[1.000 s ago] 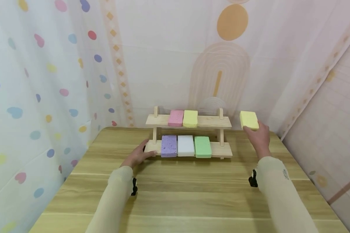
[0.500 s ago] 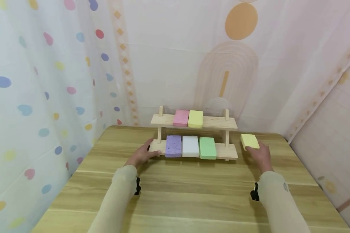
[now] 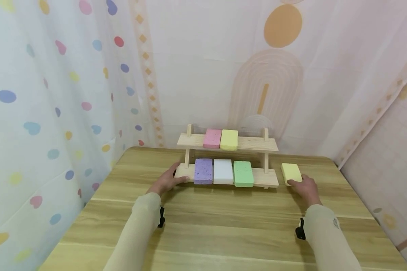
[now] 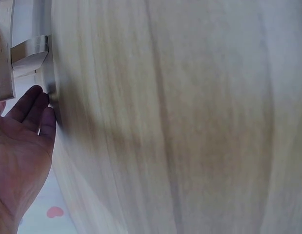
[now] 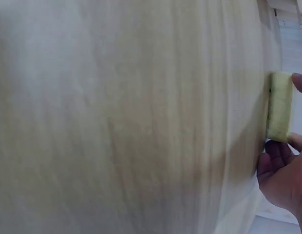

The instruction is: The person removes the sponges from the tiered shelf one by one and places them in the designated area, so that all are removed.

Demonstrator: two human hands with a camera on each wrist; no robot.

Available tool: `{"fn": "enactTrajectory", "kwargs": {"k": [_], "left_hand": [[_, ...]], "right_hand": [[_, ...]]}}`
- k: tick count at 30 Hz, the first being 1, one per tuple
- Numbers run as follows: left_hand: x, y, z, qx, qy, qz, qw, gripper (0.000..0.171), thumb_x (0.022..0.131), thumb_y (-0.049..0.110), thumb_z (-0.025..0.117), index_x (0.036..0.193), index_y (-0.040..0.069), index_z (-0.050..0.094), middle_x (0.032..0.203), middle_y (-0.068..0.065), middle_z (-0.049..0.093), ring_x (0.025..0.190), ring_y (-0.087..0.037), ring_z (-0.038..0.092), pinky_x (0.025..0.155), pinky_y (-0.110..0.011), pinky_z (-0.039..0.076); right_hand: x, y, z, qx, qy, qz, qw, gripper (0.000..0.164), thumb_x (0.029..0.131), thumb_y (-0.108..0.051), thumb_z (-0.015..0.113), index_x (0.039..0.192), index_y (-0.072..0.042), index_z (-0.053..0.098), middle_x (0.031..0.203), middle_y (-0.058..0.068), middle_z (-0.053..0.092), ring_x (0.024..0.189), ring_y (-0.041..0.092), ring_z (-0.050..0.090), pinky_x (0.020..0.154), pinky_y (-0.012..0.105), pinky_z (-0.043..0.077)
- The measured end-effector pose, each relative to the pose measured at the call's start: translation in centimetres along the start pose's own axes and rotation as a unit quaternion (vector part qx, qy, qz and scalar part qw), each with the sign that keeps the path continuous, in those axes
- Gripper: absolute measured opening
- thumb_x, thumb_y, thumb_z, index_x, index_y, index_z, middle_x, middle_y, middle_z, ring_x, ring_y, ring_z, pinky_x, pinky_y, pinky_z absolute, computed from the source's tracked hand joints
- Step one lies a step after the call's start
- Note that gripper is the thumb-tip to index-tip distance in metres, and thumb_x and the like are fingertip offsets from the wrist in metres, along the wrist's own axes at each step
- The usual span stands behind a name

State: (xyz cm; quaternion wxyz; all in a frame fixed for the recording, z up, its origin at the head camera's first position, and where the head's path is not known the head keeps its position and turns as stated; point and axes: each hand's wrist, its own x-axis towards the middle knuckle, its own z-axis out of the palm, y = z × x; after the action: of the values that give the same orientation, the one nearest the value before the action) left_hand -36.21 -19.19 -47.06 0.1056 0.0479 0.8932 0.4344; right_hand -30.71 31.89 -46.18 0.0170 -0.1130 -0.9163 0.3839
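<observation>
A small two-tier wooden shelf (image 3: 265, 178) stands near the back of the table in the head view. My left hand (image 3: 166, 182) grips the left end of its lower board, thumb along the front edge; in the left wrist view the lower fingers of that hand (image 4: 24, 146) reach out under the board. Right of the shelf, my right hand (image 3: 306, 187) pinches a yellow sponge (image 3: 291, 172) low at the tabletop. The right wrist view shows this sponge (image 5: 279, 107) edge-on between thumb and index finger, the other fingers below it.
On the upper board sit a pink sponge (image 3: 212, 138) and another yellow sponge (image 3: 229, 140). The lower board bears purple (image 3: 203, 171), white (image 3: 223, 171) and green (image 3: 243, 174) sponges side by side. Patterned curtains (image 3: 203, 75) hang behind the wooden table (image 3: 224, 226).
My right hand has lowered the yellow sponge from beside the upper board down to the tabletop right of the shelf. The left hand stays on the shelf's end; the head view has shifted slightly.
</observation>
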Motion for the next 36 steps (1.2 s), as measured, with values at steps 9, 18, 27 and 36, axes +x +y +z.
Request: {"fn": "enactTrajectory", "kwargs": {"k": [9, 18, 27, 36], "left_hand": [[0.1, -0.4, -0.1, -0.001, 0.000, -0.004, 1.0000, 0.101, 0.088, 0.055, 0.069, 0.161, 0.019, 0.009, 0.163, -0.021, 0.013, 0.147, -0.043, 0.014, 0.116, -0.061, 0.016], [0.0, -0.7, -0.1, -0.002, 0.003, 0.002, 1.0000, 0.100, 0.089, 0.053, 0.069, 0.161, 0.018, 0.010, 0.163, -0.022, 0.013, 0.147, -0.044, 0.013, 0.116, -0.060, 0.015], [0.0, -0.6, -0.1, 0.005, 0.001, 0.007, 1.0000, 0.098, 0.091, 0.052, 0.068, 0.161, 0.017, 0.009, 0.163, -0.022, 0.013, 0.147, -0.043, 0.014, 0.117, -0.059, 0.015], [-0.1, -0.1, 0.1, 0.009, -0.002, 0.007, 0.9999, 0.099, 0.090, 0.053, 0.068, 0.161, 0.016, 0.010, 0.163, -0.021, 0.015, 0.147, -0.042, 0.016, 0.116, -0.058, 0.017]], "right_hand": [[0.1, -1.8, -1.5, 0.020, 0.008, 0.014, 1.000, 0.090, 0.098, -0.041, 0.054, 0.150, 0.017, 0.008, 0.150, 0.044, 0.014, 0.138, 0.059, 0.016, 0.112, 0.064, 0.023], [0.5, -6.4, -2.7, 0.063, 0.098, -0.028, 0.993, 0.087, 0.098, -0.043, 0.054, 0.154, 0.009, 0.014, 0.156, 0.034, 0.018, 0.143, 0.050, 0.017, 0.115, 0.058, 0.021], [1.0, -11.9, -0.8, 0.084, 0.153, -0.070, 0.982, 0.083, 0.096, -0.043, 0.060, 0.153, 0.007, 0.026, 0.152, 0.032, 0.029, 0.141, 0.046, 0.026, 0.115, 0.055, 0.024], [0.5, -17.1, 3.4, 0.104, 0.126, -0.114, 0.980, 0.088, 0.092, -0.049, 0.065, 0.154, 0.002, 0.028, 0.150, 0.028, 0.032, 0.138, 0.043, 0.030, 0.113, 0.054, 0.029]]}}
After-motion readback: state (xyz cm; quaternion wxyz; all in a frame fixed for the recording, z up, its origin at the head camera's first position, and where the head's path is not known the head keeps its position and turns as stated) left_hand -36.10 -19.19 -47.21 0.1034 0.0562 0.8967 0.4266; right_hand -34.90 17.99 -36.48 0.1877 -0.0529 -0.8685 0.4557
